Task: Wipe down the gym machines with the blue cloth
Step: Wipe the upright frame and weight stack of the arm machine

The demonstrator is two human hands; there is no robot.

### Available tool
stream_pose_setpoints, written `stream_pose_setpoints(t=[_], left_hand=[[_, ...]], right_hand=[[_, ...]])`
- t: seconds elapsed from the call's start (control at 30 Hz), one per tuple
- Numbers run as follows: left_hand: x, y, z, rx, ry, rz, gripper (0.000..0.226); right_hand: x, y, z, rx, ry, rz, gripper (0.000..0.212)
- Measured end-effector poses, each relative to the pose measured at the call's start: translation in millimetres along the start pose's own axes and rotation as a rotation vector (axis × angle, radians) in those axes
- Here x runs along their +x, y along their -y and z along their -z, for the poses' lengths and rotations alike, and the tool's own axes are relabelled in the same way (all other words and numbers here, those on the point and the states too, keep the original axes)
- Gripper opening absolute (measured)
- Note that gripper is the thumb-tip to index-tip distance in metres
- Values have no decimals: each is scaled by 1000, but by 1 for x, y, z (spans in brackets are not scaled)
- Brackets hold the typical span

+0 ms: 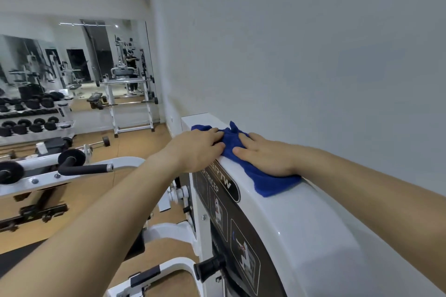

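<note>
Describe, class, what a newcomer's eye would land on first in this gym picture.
The blue cloth stands out, lying on the curved top of the white machine beside the wall, with the left hand and right hand resting on it. At far left, black dumbbells fill a rack below a wall mirror.

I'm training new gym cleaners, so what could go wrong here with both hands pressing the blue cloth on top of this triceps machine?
The blue cloth is bunched between the left hand and right hand, so it may wipe only a narrow strip of the white top cover. The cover looks glossy and rounded, so cloth and hands could slide off its front edge. The wall sits right beside it; the right hand might scrape it.
</note>
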State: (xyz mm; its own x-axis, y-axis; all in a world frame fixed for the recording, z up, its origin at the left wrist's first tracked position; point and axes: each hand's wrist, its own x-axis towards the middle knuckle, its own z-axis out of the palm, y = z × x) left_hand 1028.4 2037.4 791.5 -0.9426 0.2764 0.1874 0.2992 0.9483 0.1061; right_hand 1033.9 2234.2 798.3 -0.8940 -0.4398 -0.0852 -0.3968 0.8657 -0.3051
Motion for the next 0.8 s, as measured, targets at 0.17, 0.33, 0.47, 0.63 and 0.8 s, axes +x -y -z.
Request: stream_pose_setpoints(t=[0.17, 0.33, 0.47, 0.63, 0.8], left_hand=[[46, 23, -3, -65, 27, 96, 43], [91, 62, -4, 4, 69, 45, 44], [127, 92, -8, -7, 93, 45, 40], [138, 100, -7, -58, 87, 47, 42], [107, 67, -3, -140, 84, 39, 47]], right_hand=[[59, 6, 4, 18, 24, -55, 71], [120, 9, 15, 92, 59, -82, 66], [165, 12, 19, 172, 21, -94, 57], [178, 13, 20, 283, 7, -44, 41], [131, 5, 14, 428, -19, -46, 42]])
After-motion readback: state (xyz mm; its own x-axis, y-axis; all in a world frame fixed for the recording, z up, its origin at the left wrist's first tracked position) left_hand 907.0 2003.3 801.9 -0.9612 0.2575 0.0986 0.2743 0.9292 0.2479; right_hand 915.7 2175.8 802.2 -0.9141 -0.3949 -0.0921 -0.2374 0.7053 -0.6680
